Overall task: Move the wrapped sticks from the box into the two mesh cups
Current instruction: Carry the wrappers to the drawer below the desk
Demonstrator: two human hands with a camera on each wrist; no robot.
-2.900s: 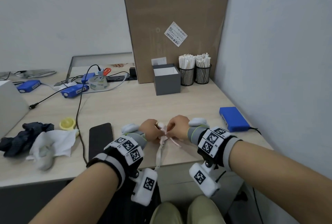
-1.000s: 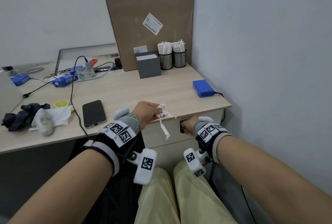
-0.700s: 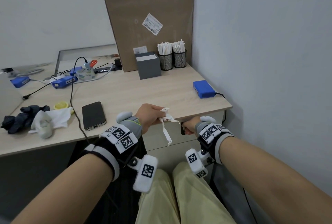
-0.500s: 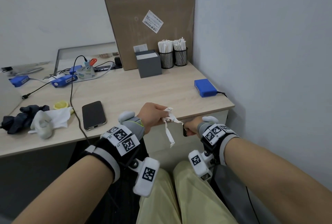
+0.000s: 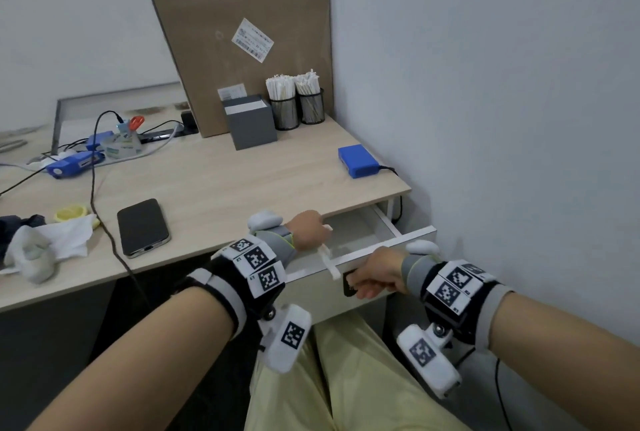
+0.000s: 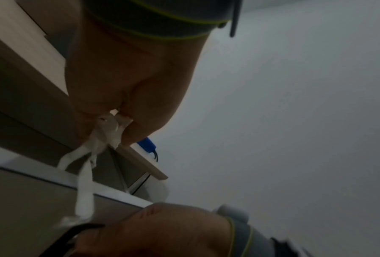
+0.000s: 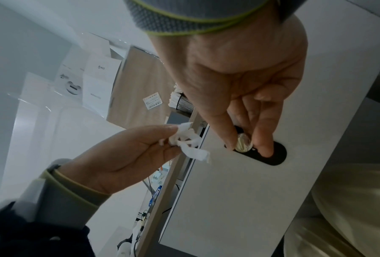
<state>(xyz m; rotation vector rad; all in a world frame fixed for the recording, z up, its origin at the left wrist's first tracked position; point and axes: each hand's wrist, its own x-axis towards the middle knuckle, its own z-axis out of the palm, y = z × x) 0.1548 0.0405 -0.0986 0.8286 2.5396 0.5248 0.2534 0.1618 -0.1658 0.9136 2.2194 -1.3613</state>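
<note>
A white drawer (image 5: 363,250) under the right end of the desk (image 5: 242,181) is seen pulled partly open. Its front panel carries a dark oval recessed handle (image 7: 270,154), and the fingers of the right hand (image 5: 375,275) are hooked into that recess, so the handle is gripped; a small shiny round item is also seen between the fingertips in the right wrist view, though what it is cannot be told. The left hand (image 5: 306,228) is held just above the open drawer's front edge, and a crumpled bunch of torn white paper wrappers (image 7: 187,142) is pinched between its thumb and fingers, with one strip hanging down over the drawer front.

At the back of the desk, by the wall corner, two black mesh cups (image 5: 298,112) are set side by side, touching, and both are filled with upright wrapped sticks (image 5: 292,84). Just left of them a grey box (image 5: 251,121) is placed with its top open; its inside is not shown well enough to tell the contents. A tall brown cardboard carton (image 5: 235,15) is propped behind these. A blue device (image 5: 356,160), a black phone (image 5: 142,226) and white cloths (image 5: 52,243) are also laid on the desk
</note>
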